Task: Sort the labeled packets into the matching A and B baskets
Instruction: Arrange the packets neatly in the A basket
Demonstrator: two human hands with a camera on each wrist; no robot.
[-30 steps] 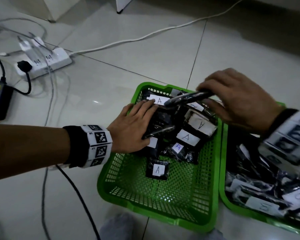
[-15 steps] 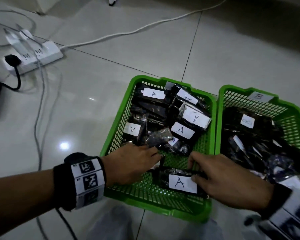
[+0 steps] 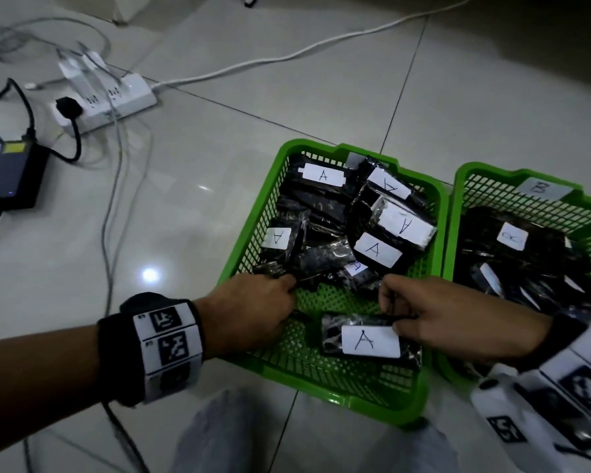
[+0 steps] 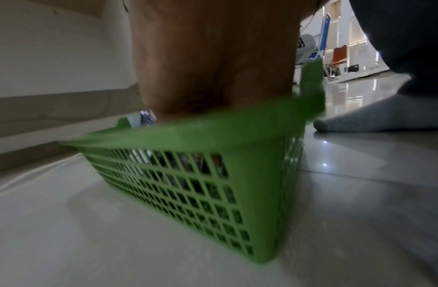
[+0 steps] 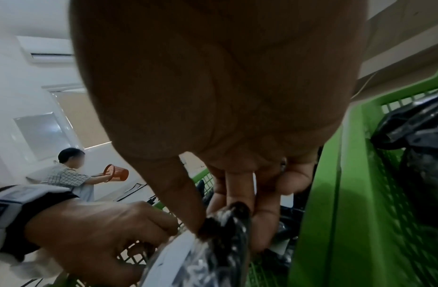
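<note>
Two green mesh baskets stand side by side on the floor. The left basket holds several black packets with white A labels. The right basket carries a B tag and dark packets. My right hand pinches the right end of an A-labeled packet lying at the front of the A basket; the right wrist view shows thumb and fingers closed on the packet's end. My left hand reaches over the basket's front left rim with fingers curled among the packets; what they hold is hidden.
A white power strip, a black adapter and loose cables lie on the tiled floor to the left. A white cable crosses behind the baskets. My socked foot is near the A basket. Another person sits far off.
A second ago my right hand held a packet over the back of the A basket; it has brought it down to the front. My left hand drew back from the pile to the front left corner.
</note>
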